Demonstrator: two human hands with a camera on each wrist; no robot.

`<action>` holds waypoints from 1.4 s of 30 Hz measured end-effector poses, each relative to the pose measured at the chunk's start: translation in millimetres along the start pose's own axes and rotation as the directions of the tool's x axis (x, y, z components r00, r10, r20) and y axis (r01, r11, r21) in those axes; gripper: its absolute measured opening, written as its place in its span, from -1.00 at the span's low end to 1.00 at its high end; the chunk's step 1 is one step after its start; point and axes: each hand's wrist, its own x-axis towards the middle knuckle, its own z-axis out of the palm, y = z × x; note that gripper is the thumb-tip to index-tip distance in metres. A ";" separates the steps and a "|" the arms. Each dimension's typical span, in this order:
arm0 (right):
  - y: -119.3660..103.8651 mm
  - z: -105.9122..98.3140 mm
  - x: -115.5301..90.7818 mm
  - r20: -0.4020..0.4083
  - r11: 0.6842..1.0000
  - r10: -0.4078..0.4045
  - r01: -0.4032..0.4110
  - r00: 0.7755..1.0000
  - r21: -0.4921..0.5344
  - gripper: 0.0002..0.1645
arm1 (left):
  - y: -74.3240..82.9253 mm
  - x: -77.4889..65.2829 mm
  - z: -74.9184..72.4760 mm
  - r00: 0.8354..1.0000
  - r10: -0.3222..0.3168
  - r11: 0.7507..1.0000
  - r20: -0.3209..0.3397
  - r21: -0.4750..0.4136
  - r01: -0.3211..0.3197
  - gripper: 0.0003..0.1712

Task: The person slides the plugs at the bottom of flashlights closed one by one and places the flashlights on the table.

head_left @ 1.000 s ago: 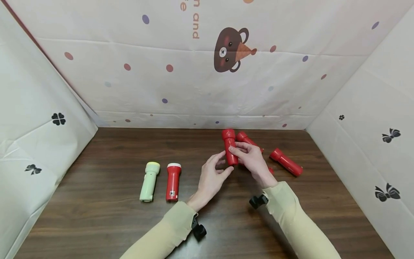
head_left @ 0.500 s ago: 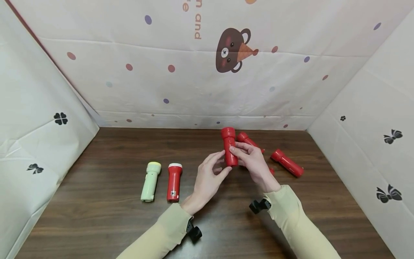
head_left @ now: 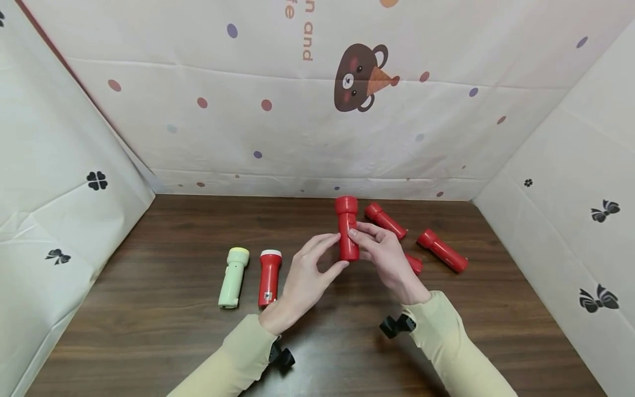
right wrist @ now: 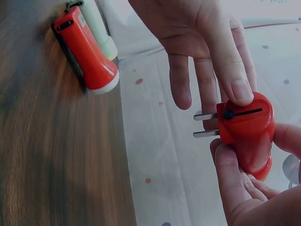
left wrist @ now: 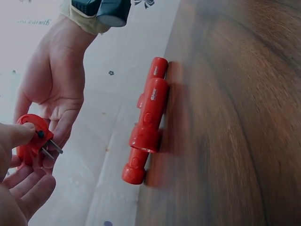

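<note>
In the head view my right hand [head_left: 392, 264] grips a red flashlight [head_left: 346, 218], raised with its wider head toward the back wall. My left hand [head_left: 301, 281] has thumb and fingertips at the flashlight's lower end. In the right wrist view, two metal plug prongs [right wrist: 205, 134] stick out of the flashlight's base. Beside a black slider [right wrist: 229, 114] in a slot there, my left thumb [right wrist: 241, 89] rests on the base. The left wrist view also has the thumb on this end, with the prongs [left wrist: 55, 147] showing. The right fingers partly hide the body.
Left on the brown table [head_left: 149, 331] lie a pale green flashlight [head_left: 232, 280] and a red, white-rimmed flashlight [head_left: 269, 275]. Right of my hands lie more red flashlights: one at the back [head_left: 386, 220], one farther right [head_left: 442, 251] and one partly hidden [head_left: 414, 263]. Patterned sheets [head_left: 268, 138] form the walls.
The held flashlight and both hands have shifted slightly left and nearer to me. The left forearm has swung outward, its wrist now overlapping the white-rimmed flashlight's lower end. Flashlights on the table stay put.
</note>
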 end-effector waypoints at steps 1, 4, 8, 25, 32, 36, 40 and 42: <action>0.4 0.7 -0.9 0.005 1.000 -0.002 0.002 1.000 0.000 -0.34 | 0.4 -1.0 -2.0 1.000 0.000 1.000 0.008 0.000 0.000 -0.32; 0.7 2.8 -2.8 0.023 1.000 -0.001 0.001 1.000 -0.002 -0.34 | 1.0 -3.1 -8.9 1.000 0.000 1.000 0.030 -0.005 0.001 -0.32; 1.6 5.4 -5.7 0.047 1.000 0.007 -0.007 0.999 0.000 -0.35 | 0.6 -5.2 -16.9 0.998 0.016 1.000 0.053 0.007 -0.016 -0.33; 2.1 23.8 -17.2 0.129 0.990 -0.018 -0.001 0.991 0.142 -0.34 | -3.0 -15.7 -39.7 0.979 0.194 0.972 0.061 0.127 -0.200 -0.34; 4.5 30.1 -20.2 0.167 0.977 -0.037 0.000 0.985 0.215 -0.38 | -5.0 -19.3 -47.4 0.956 0.289 0.943 0.060 0.154 -0.294 -0.31; 5.8 33.3 -21.4 0.189 0.965 -0.043 -0.009 0.981 0.263 -0.44 | -6.6 -20.4 -51.7 0.939 0.334 0.928 0.080 0.147 -0.342 -0.26; 7.5 35.2 -22.0 0.212 0.952 -0.025 -0.041 0.977 0.304 -0.56 | -8.0 -21.8 -54.9 0.926 0.365 0.913 0.097 0.155 -0.376 -0.22; 8.4 36.2 -22.1 0.217 0.947 -0.013 -0.058 0.976 0.315 -0.64 | -7.9 -22.6 -56.2 0.924 0.371 0.910 0.097 0.162 -0.382 -0.24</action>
